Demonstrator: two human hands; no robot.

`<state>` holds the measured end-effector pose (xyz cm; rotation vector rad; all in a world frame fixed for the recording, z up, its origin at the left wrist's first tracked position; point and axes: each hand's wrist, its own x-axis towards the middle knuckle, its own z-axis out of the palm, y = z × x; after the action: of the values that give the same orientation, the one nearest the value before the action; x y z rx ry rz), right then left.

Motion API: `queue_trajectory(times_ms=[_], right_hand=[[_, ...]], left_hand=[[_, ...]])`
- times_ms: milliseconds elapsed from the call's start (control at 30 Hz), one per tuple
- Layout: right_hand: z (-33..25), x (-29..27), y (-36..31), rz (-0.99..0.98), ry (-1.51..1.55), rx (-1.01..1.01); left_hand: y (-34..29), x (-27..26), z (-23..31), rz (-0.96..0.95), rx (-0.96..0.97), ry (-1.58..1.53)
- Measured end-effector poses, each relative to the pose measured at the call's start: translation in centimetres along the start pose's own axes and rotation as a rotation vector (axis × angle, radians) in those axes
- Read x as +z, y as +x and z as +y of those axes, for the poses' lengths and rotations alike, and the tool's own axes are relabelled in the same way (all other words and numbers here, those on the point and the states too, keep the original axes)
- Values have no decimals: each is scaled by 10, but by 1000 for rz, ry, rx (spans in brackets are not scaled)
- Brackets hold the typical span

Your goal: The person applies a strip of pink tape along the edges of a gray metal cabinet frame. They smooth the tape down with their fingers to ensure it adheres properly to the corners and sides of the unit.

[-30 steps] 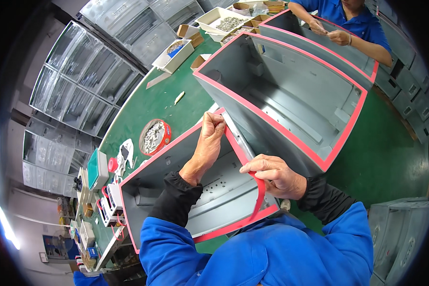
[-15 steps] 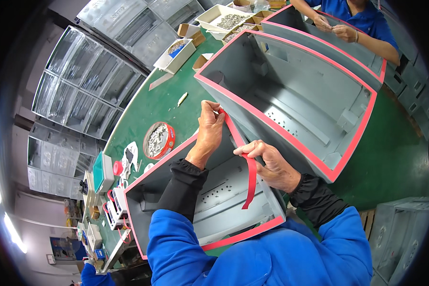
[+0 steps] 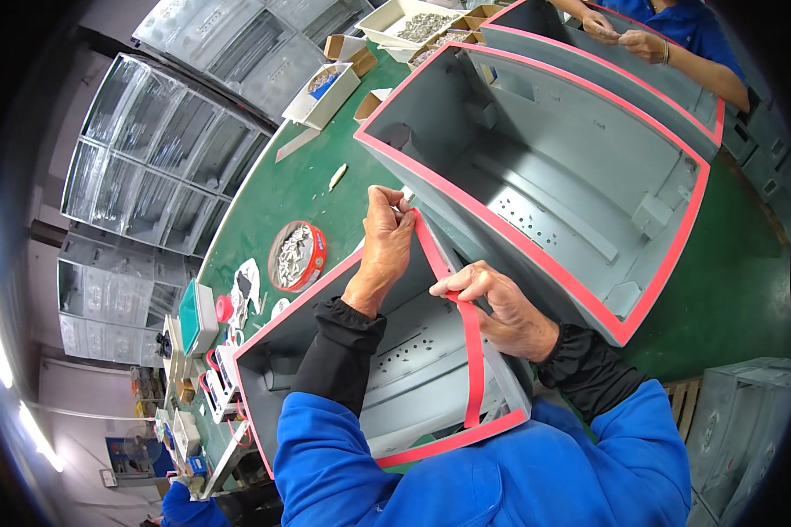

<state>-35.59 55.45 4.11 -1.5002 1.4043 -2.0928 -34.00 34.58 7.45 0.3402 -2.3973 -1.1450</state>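
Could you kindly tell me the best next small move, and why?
I'd suggest the right hand ease the red strip sideways onto the right rim of the nearer grey box, since the strip's lower length hangs over the opening and that rim looks bare below the hand.

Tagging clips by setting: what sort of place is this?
Most likely a factory assembly workshop: open grey housings with red strip along their rims, a long green worktable carrying trays of small parts, and a second person at another housing.
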Motion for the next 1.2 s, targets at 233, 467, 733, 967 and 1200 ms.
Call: queue_trajectory(times_ms=[233,467,733,967,1200], right_hand=[[1,0,1,7,-5,-49],[1,-1,4,15,-53,-120],[2,-1,5,13,-38,-109],[2,-1,5,23,-16,-110],[3,0,2,39,-42,-124]], left_hand=[[2,-1,-9,24,26,18],[5,2,-4,37,-72,-9],[7,3,-5,35,-63,-3],[6,4,-5,27,-40,1],[6,4,-6,36,-20,2]])
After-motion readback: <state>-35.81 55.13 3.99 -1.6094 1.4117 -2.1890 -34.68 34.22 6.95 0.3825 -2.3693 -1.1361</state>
